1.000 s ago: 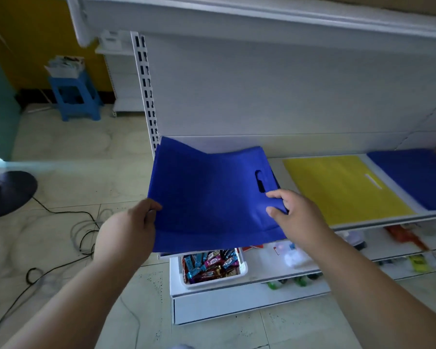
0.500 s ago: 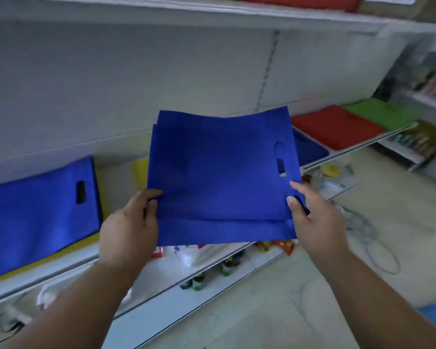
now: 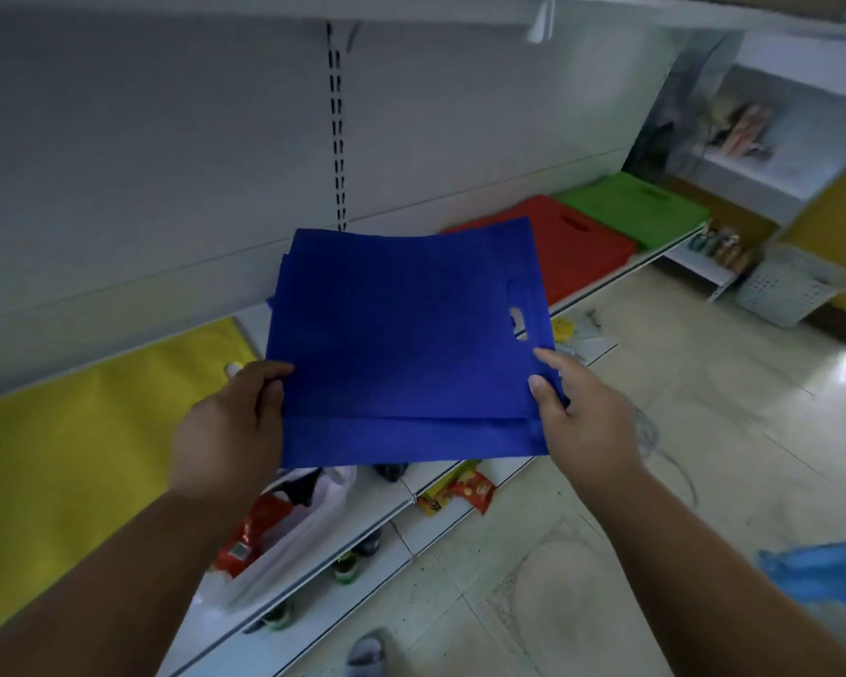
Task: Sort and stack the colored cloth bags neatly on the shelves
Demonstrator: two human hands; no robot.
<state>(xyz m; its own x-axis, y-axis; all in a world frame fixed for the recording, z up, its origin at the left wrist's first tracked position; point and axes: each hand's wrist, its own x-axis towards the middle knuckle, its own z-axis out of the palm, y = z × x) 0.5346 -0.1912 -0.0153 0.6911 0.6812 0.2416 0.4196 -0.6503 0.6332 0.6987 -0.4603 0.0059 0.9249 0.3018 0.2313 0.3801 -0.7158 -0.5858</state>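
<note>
A small stack of blue cloth bags (image 3: 401, 344) with a cut-out handle on its right side is held flat in the air in front of the white shelf (image 3: 592, 290). My left hand (image 3: 230, 422) grips the stack's near left edge and my right hand (image 3: 575, 412) grips its near right corner. On the shelf lie yellow bags (image 3: 84, 432) at the left, a red stack (image 3: 577, 246) behind and right of the blue bags, and a green stack (image 3: 631, 207) further right.
The shelf below holds snack packets (image 3: 465, 491), a white plastic bag (image 3: 284, 535) and small bottles. A white basket (image 3: 787, 285) stands on the tiled floor at the right, with a cable near it. Something light blue (image 3: 826, 574) lies at the lower right.
The view has swung right along the shelf, carrying the blue stack past the yellow bags. The left-hand blue bag has gone from view; the red and green stacks are now close.
</note>
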